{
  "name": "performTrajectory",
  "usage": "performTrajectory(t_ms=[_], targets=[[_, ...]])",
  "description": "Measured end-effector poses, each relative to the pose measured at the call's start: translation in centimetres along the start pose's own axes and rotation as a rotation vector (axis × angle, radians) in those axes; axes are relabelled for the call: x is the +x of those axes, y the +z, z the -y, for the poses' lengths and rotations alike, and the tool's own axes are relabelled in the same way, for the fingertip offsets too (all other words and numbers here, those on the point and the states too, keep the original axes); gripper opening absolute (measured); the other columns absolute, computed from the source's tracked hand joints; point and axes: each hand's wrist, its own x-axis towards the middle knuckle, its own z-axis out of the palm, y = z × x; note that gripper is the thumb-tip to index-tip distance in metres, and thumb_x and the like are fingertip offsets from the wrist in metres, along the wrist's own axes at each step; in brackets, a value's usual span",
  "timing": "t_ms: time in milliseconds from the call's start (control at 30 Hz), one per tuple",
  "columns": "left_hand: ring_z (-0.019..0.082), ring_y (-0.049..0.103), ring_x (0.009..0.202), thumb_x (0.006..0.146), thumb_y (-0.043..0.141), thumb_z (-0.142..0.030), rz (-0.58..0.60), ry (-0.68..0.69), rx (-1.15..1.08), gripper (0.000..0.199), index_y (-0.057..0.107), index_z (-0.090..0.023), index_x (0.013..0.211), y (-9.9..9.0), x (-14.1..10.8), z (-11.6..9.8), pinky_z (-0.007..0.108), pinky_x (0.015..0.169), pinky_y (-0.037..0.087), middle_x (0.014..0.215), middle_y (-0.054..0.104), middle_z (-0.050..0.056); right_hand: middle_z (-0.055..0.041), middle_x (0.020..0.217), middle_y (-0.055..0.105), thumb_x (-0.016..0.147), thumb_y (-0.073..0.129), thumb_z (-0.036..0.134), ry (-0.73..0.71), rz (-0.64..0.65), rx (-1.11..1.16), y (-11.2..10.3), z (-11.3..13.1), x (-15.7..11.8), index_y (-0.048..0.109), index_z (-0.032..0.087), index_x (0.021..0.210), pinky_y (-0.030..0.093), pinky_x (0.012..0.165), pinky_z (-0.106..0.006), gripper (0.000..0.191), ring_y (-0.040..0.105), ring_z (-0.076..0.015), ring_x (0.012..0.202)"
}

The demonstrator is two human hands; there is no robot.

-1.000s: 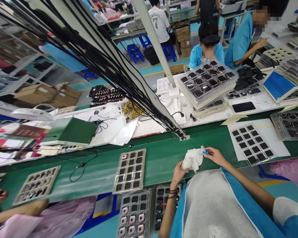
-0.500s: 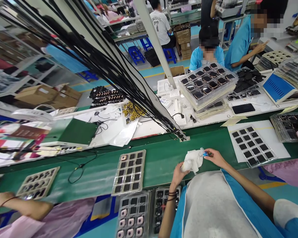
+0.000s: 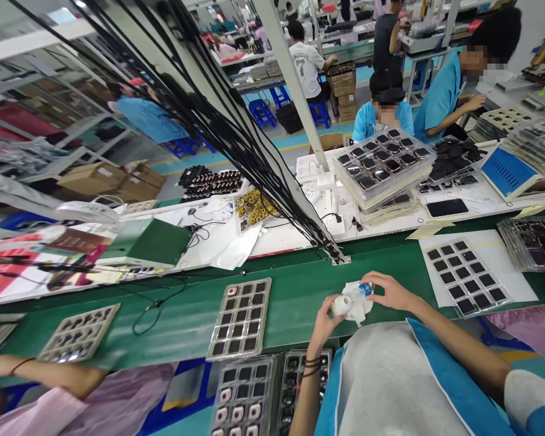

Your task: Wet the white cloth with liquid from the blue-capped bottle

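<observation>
My left hand (image 3: 326, 319) is closed around a white, rounded, roll-like piece (image 3: 341, 306) with a small hollow in its end. Between my hands hangs a crumpled white cloth (image 3: 358, 311), just over the green bench. My right hand (image 3: 390, 292) pinches a small blue-and-clear item (image 3: 366, 289) against the cloth's upper edge; its exact kind is too small to make out. To the left of my hands lies a clear tray (image 3: 240, 319) of dark square slots, with one pale pink piece in a corner slot.
Stacked trays (image 3: 245, 396) sit below the bench edge by my left forearm. Another slotted tray (image 3: 467, 275) rests on white paper at right. A post with black cables (image 3: 295, 209) rises beyond my hands. Co-workers in pink sleeves (image 3: 131, 387) sit on both sides.
My right hand has moved slightly left, bringing the blue item onto the cloth. The white piece in my left hand has turned, showing its hollow end. The camera view has shifted a little.
</observation>
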Motion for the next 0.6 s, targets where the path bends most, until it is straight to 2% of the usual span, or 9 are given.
performTrajectory(t_ms=[167, 300, 400, 500, 600], targets=[[0.034, 0.066, 0.138, 0.077, 0.088, -0.036, 0.002, 0.023, -0.033, 0.056, 0.081, -0.025, 0.131, 0.7, 0.3, -1.5, 0.041, 0.109, 0.057, 0.145, 0.074, 0.013, -0.0123, 0.146, 0.07, 0.111, 0.072, 0.05, -0.034, 0.044, -0.067, -0.9, 2.1, 0.7, 0.073, 0.023, 0.143, 0.06, 0.114, -0.052, 0.042, 0.07, -0.027, 0.128], [0.034, 0.066, 0.138, 0.075, 0.089, -0.034, 0.003, 0.019, -0.062, 0.058, 0.081, -0.026, 0.132, 1.4, 0.2, -2.3, 0.042, 0.111, 0.058, 0.146, 0.074, 0.012, -0.0124, 0.145, 0.07, 0.111, 0.073, 0.044, -0.04, 0.09, -0.101, -1.6, 2.5, 0.8, 0.072, 0.023, 0.143, 0.058, 0.117, -0.053, 0.038, 0.068, -0.0281, 0.131], [0.036, 0.068, 0.138, 0.071, 0.09, -0.036, -0.004, 0.029, -0.098, 0.06, 0.083, -0.028, 0.13, 2.3, 0.3, -3.0, 0.044, 0.111, 0.06, 0.145, 0.075, 0.011, -0.0122, 0.143, 0.069, 0.109, 0.075, 0.037, -0.043, 0.119, -0.13, -1.0, 2.4, 0.8, 0.073, 0.021, 0.141, 0.057, 0.118, -0.055, 0.036, 0.067, -0.0291, 0.133], [0.039, 0.073, 0.132, 0.065, 0.094, -0.042, -0.018, 0.064, -0.142, 0.059, 0.086, -0.035, 0.123, 3.4, 0.6, -3.9, 0.048, 0.108, 0.064, 0.138, 0.079, 0.009, -0.0117, 0.144, 0.069, 0.105, 0.077, 0.026, -0.045, 0.156, -0.174, 0.0, 2.7, 0.7, 0.074, 0.02, 0.139, 0.057, 0.121, -0.056, 0.035, 0.066, -0.0299, 0.138], [0.043, 0.077, 0.127, 0.06, 0.096, -0.046, -0.066, 0.103, -0.168, 0.057, 0.089, -0.043, 0.116, 4.8, 1.0, -4.6, 0.053, 0.106, 0.066, 0.131, 0.083, 0.005, -0.0116, 0.144, 0.07, 0.099, 0.078, 0.016, -0.009, 0.164, -0.235, 0.3, 3.6, 0.4, 0.074, 0.022, 0.142, 0.058, 0.12, -0.053, 0.043, 0.066, -0.0297, 0.138]])
